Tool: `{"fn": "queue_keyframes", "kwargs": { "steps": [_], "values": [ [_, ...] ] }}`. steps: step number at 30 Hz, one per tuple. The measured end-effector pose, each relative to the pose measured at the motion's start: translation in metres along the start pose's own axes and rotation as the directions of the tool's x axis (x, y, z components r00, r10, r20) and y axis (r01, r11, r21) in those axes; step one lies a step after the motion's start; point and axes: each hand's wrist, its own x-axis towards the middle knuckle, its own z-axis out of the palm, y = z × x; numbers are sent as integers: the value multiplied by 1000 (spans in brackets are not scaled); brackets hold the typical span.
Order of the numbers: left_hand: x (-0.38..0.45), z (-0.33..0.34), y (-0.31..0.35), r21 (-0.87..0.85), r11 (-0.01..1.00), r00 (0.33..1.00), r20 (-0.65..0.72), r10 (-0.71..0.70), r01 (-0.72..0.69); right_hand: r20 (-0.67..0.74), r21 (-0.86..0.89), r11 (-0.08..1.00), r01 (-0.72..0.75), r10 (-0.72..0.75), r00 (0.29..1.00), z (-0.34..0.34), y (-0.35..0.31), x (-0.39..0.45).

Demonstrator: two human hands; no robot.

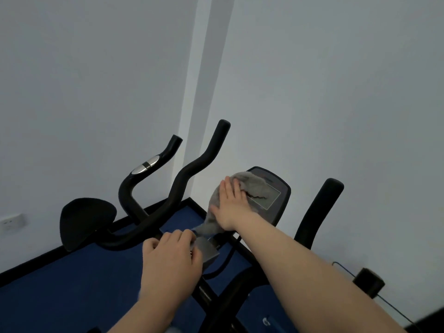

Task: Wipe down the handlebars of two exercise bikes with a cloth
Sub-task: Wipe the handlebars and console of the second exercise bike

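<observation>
**Two hands at the bike's centre, cloth on the console**

One grey cloth (pixel 236 195) lies draped over the console (pixel 271 195) of the near bike, bunched, with a tail hanging down-left toward the stem bracket (pixel 208 251). Right hand (pixel 231 207): fingers straight and together, palm pressing flat on the cloth; nothing gripped. Left hand (pixel 169 258): fingers curled, resting at the bracket just beside the cloth's tail. Whether it pinches the tail or holds the bracket, cannot tell.

Key relation: the cloth sits between the handlebar's two arms. The left handlebar arm (pixel 192 169) runs from the stem up and away in an S-curve, long axis pointing away and slightly right, and lies left of the cloth, near the left hand. The right handlebar arm (pixel 317 212) rises to the right of the console, nearer the right hand. Judgement: the cloth is not on either grip yet; the next wipe means sliding it sideways off the console.

A second handlebar (pixel 146 169) with a chrome sensor patch stands farther left, and a black saddle (pixel 86 219) beside it.

Surface: blue floor mat (pixel 72 284) with a dark border. Room: plain pale walls meeting at a corner, wall socket (pixel 12 222) low at left.
</observation>
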Motion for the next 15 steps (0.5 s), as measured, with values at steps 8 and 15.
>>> {"fn": "queue_keyframes", "kwargs": {
  "steps": [8,15],
  "values": [
    [-1,-1,-2,-9,1000,1000,7,23,-23,234,-203,922,-329,372,898,3,39,-60],
    [0,1,0,-4,1000,1000,-4,22,-22,35,-4,922,-388,388,921,-5,74,-10]
  ]
}}
